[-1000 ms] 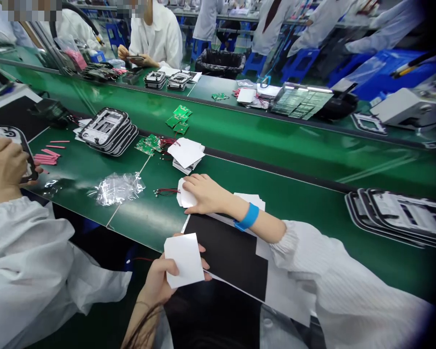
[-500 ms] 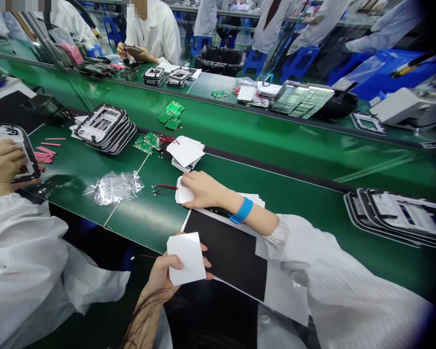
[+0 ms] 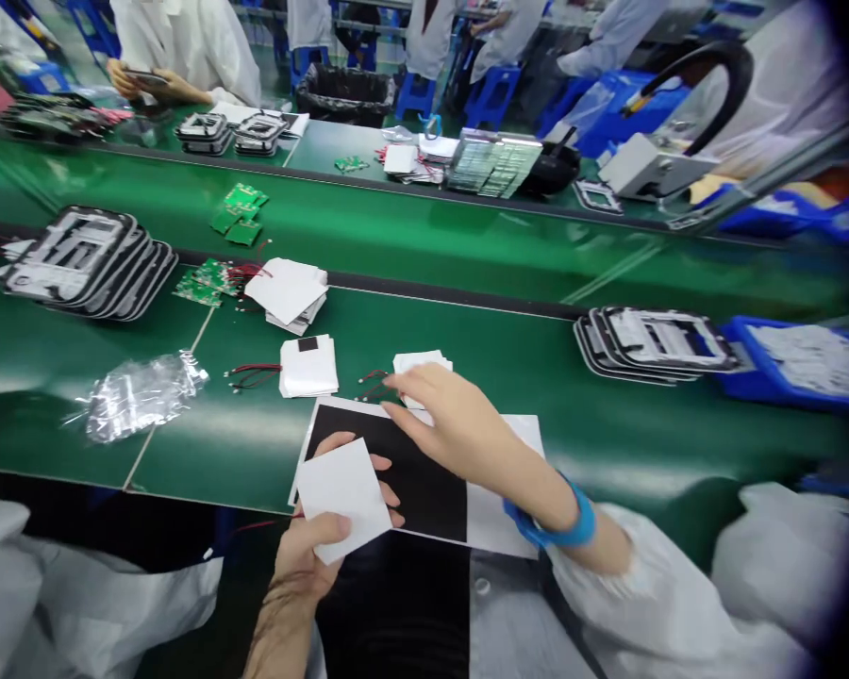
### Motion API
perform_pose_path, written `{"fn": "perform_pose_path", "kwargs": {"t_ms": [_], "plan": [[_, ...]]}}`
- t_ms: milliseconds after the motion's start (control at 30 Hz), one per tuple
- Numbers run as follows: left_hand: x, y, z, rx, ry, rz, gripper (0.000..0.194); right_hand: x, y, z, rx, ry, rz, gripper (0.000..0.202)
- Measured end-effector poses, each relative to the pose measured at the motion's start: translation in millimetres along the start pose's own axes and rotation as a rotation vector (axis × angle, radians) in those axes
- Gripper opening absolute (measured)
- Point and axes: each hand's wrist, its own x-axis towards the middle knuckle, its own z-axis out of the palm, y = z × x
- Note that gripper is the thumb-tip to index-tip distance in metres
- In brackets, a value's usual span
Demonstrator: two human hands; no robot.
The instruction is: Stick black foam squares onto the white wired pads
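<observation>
My left hand [image 3: 325,528] grips a flat white square piece [image 3: 345,500], thumb on its face and fingers spread behind it. A thin red lead trails off to the left of this hand. Above a black sheet [image 3: 424,481], my right hand [image 3: 445,415], with a blue wristband [image 3: 573,519], has its fingers stretched out and apart, holding nothing visible. Its fingertips overlap a small stack of white pieces with leads [image 3: 423,361], and touching cannot be told. Left of that lies another white stack [image 3: 307,372] with red and black leads and a dark patch on top.
Farther back are a taller white pile [image 3: 287,288] and green circuit boards [image 3: 208,281]. Clear plastic bags [image 3: 141,396] lie left. Stacked frames stand left [image 3: 89,264] and right [image 3: 651,344], beside a blue bin [image 3: 785,377]. A co-worker [image 3: 184,57] sits across the bench.
The view has swung right. My right hand has left the white stack with the dark patch and moved right, its fingers opening. My left hand still holds its white piece, now turned.
</observation>
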Motion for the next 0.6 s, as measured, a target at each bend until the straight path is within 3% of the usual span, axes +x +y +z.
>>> {"fn": "perform_pose_path", "kwargs": {"t_ms": [133,267,367,600], "plan": [[21.5,-15.8,17.9,-0.072,0.062,-0.034,0.085,-88.5,26.7,20.8,0.229,-0.021,0.435,0.015],[41.6,-35.9,35.9,-0.107,0.109,-0.121,0.089,-139.3,34.0,48.6,0.256,0.172,0.516,0.020],[53.6,-50.4,42.0,-0.104,0.140,-0.130,0.087,-148.3,28.5,56.2,0.199,0.263,0.498,0.021],[65.4,-61.0,37.4,-0.135,0.194,-0.067,0.077,-138.9,22.6,57.8,0.201,0.273,0.437,0.028]]}}
